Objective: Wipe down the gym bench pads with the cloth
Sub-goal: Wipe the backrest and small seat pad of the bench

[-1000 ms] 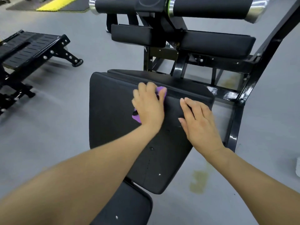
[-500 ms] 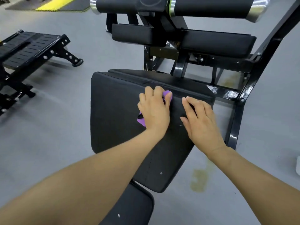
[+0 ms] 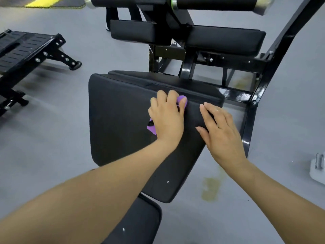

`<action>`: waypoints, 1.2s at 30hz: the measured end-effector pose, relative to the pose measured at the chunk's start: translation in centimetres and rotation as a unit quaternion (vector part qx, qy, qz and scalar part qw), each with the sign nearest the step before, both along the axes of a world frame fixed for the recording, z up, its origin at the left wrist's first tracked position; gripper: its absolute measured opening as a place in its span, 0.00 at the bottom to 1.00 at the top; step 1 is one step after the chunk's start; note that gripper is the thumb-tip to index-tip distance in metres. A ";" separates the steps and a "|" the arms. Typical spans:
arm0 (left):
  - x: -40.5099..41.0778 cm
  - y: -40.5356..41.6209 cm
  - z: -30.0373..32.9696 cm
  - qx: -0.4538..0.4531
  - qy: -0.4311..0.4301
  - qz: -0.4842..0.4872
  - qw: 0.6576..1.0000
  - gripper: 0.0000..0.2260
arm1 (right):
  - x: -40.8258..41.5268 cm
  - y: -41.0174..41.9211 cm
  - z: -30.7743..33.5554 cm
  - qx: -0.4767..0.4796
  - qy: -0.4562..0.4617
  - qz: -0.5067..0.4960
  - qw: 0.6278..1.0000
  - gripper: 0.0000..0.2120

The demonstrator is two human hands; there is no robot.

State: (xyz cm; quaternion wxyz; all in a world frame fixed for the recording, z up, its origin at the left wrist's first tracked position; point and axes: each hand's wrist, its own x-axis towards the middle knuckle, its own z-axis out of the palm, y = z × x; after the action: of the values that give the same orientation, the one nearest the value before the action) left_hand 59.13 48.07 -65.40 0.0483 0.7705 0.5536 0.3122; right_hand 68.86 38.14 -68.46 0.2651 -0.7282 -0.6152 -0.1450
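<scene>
A wide black bench pad (image 3: 119,117) fills the middle of the view. My left hand (image 3: 167,118) presses a purple cloth (image 3: 152,129) flat onto its upper middle; most of the cloth is hidden under the palm, with bits showing at the fingertips and the wrist side. My right hand (image 3: 219,131) lies flat on the pad's right edge, fingers together, holding nothing. A second, smaller black pad (image 3: 140,224) sits below, partly behind my left forearm.
Two more black pads (image 3: 226,39) and a padded roller (image 3: 216,3) with chrome ends stand beyond on a black steel frame (image 3: 249,120). Another black bench (image 3: 22,51) sits at the left. A white object (image 3: 318,168) and a yellowish floor stain (image 3: 211,189) lie at the right.
My left hand and the cloth have slid a little to the right and toward me across the pad. My right hand has barely shifted.
</scene>
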 end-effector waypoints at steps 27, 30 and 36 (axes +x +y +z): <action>-3.5 -5.8 0.6 -0.256 -0.102 -0.086 0.958 0.11 | -4.1 -3.4 3.3 -0.161 0.152 0.011 0.975 0.25; -6.0 -5.6 1.4 -0.371 -0.254 0.023 0.893 0.13 | -7.4 -4.4 4.2 -0.171 0.245 0.038 0.953 0.23; -9.9 -4.5 4.1 -0.581 -0.552 0.099 0.590 0.21 | -11.4 -2.8 6.8 -0.196 0.386 0.089 0.897 0.36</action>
State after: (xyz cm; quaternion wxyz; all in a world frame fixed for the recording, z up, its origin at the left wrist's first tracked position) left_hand 49.26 43.59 -61.34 0.7508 0.1995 0.5574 0.2929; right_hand 57.43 35.36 -61.67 0.3454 -0.7066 -0.5425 0.2952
